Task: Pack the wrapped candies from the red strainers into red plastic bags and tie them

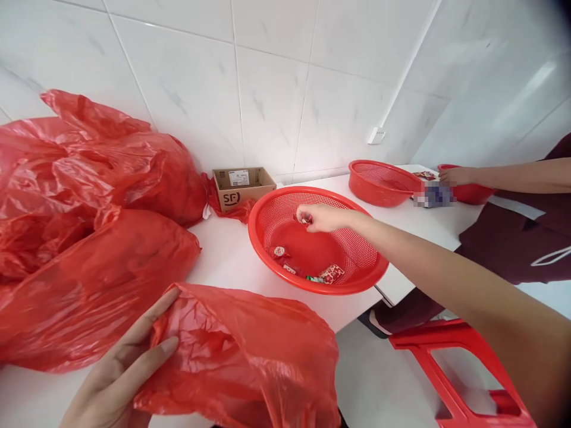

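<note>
My left hand (113, 374) grips the edge of a thin red plastic bag (267, 351) in the foreground, with thumb and fingers on the film near its mouth. Inside a large red perforated basket (319, 289), my right hand (325, 217) is closed with its fingertips pinched on a small red-wrapped packet (306, 219), mostly hidden by the fingers. Several small wrapped packets lie along the basket's near side, among them a red one with a round pale label (279, 251) and a red-and-cream patterned one (332, 273).
Bulging red plastic bags (107, 172) fill the left side of the white table (223, 255). A cardboard box (245, 193) stands by the wall. Further right are a second red basket (379, 187) and another person's arm (513, 176). A red stool (428, 351) is below.
</note>
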A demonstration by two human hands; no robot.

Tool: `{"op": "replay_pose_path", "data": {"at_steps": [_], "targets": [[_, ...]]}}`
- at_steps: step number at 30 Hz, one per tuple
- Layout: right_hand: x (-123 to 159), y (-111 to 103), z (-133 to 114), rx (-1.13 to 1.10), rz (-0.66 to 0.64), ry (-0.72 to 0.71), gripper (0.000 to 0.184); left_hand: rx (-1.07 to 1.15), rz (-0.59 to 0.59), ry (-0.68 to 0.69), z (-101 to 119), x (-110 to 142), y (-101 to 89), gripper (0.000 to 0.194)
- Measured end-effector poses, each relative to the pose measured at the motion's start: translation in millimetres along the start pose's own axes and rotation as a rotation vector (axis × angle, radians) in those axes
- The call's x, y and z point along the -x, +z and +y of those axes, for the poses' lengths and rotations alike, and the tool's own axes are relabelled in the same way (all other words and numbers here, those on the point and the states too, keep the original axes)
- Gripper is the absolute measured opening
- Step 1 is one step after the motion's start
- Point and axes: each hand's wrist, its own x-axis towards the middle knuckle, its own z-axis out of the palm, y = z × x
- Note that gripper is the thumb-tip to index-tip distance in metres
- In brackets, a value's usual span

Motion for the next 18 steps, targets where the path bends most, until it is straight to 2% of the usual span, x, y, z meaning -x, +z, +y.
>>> {"op": "replay_pose_path", "data": {"at_steps": [1,2,4,6,8,9,11,13,15,18], "targets": [[10,-5,-17,-0.073,0.039,-0.053,0.025,0.012,0.011,-0.001,0,0,1.0,0.084],[21,-9,-39,-0.263,0.112,-0.169,0.027,0.014,0.012,-0.004,0,1,2.5,0.086],[47,-7,-90,-0.592,0.130,-0.378,0.030,-0.016,-0.021,0.004,2,2,7.0,0.089],[69,9,-137,-0.723,0.052,-0.466,0.027,-0.060,-0.055,0.029,4,5,12.1,0.091],[81,36,-167,-0.670,-0.061,-0.449,0.026,-0.077,-0.057,0.046,7,8,15.5,0.093],[82,51,-174,-0.568,-0.080,-0.405,0.027,-0.077,-0.049,0.042,8,11,16.1,0.094],[78,76,-174,-0.311,-0.091,-0.326,0.041,-0.068,-0.029,0.007,10,16,14.8,0.093],[71,85,-162,-0.120,-0.076,-0.291,0.057,-0.062,-0.006,-0.006,11,20,11.1,0.088],[67,77,-148,-0.118,-0.098,-0.325,0.060,-0.063,0.002,0.005,13,23,7.0,0.083],[66,46,-124,-0.368,-0.120,-0.380,0.037,-0.056,0.003,0.015,16,24,5.0,0.080]]}}
